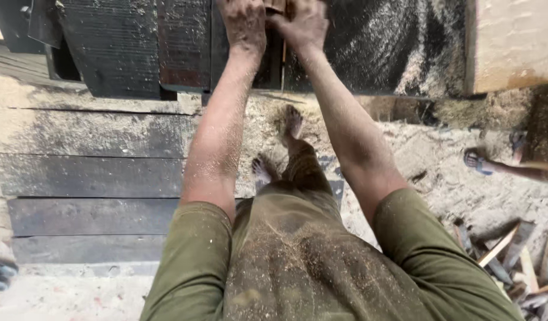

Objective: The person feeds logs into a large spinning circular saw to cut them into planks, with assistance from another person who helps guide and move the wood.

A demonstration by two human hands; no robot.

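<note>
sawdust-strewn dark table open leftward, pale block blocking right

Sawdust covers the floor, with dark planks at one side and wood scraps opposite.

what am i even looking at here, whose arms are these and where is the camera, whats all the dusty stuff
The camera sits on a person's head and looks straight down, so the arms reaching away from you are that person's own. Below are their olive-green shirt, speckled with sawdust, and their bare feet on a dusty floor.

Both hands are at the top edge: the left hand and the right hand are pressed close together on a small piece of wood, mostly cut off by the frame, so how they grip it cannot be told. They rest over a dark machine table covered in sawdust.

Left of the legs lie dark wooden planks side by side. Bottom right is a heap of wood offcuts. At the right edge, another person's sandalled foot shows.
</note>
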